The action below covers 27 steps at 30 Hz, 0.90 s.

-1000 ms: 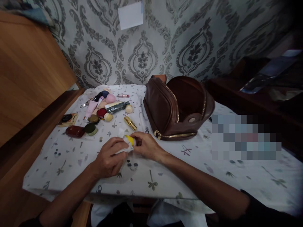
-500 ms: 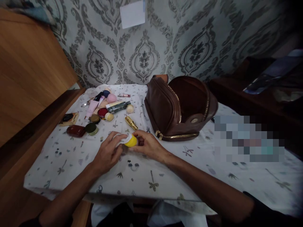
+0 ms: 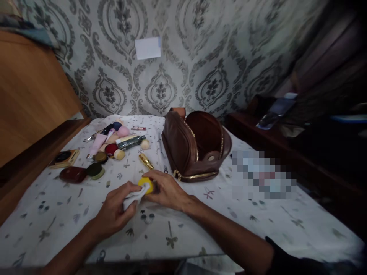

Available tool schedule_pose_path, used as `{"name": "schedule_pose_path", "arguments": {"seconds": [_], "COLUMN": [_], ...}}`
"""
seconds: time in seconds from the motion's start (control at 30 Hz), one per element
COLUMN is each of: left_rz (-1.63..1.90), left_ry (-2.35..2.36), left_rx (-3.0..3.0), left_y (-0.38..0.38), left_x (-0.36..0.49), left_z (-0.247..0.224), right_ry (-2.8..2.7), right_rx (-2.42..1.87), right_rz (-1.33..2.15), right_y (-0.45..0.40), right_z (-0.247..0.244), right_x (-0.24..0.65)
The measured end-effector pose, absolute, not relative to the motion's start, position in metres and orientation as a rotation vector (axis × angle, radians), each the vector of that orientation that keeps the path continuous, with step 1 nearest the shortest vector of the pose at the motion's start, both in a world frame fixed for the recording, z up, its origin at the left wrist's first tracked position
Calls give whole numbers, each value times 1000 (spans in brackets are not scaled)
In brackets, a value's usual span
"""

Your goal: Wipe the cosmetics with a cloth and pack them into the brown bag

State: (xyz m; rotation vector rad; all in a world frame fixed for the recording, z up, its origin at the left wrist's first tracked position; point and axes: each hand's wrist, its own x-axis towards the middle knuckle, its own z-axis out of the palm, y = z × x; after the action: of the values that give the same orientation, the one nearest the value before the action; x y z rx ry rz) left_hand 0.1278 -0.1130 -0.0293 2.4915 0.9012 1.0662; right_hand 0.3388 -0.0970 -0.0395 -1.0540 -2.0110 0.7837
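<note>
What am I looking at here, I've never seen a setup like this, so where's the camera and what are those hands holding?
There's no robot: these are one person's bare left hand and right hand. Every picture comes from a single camera worn on the head, looking forward and down.

The left hand has a white cloth or tissue in its grip, touching a small yellow item held by the right hand. I can't tell exactly what that item is.

On the patterned tablecloth are a pink tube, a red jar, a gold tube and other small things. An open brown bag stands beyond the right hand. The pixelated patch hides whatever is there.
</note>
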Motion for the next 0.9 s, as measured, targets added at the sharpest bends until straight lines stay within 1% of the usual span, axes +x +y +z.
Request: {"name": "schedule_pose_path", "arguments": {"seconds": [0.17, 0.27, 0.33, 0.43, 0.5, 0.57, 0.7, 0.9], "left_rz": [1027, 956, 865, 638, 489, 436, 470, 371], "left_ry": [1051, 961, 878, 784, 723, 689, 775, 769], "left_rx": [2242, 2213, 2209, 2132, 2037, 1960, 1917, 2059], "left_y": [-115, -119, -122, -124, -121, -115, -100, -104], "left_x": [137, 150, 166, 202, 233, 265, 307, 312], "left_z": [-19, 1, 16, 30, 34, 34, 27, 6], "right_ry": [-1990, -1854, -1710, -1505, -1426, -1402, -1474, -1940], "right_rx": [-1196, -1208, -1236, -1249, -1245, -1267, -1402, -1550], "right_rz": [733, 738, 736, 608, 496, 475, 495, 260], "right_y": [-111, -126, -136, -143, -141, -133, -111, -93], "right_z": [-17, 4, 24, 58, 78, 90, 96, 98], "right_x": [351, 375, 396, 428, 446, 460, 478, 487]}}
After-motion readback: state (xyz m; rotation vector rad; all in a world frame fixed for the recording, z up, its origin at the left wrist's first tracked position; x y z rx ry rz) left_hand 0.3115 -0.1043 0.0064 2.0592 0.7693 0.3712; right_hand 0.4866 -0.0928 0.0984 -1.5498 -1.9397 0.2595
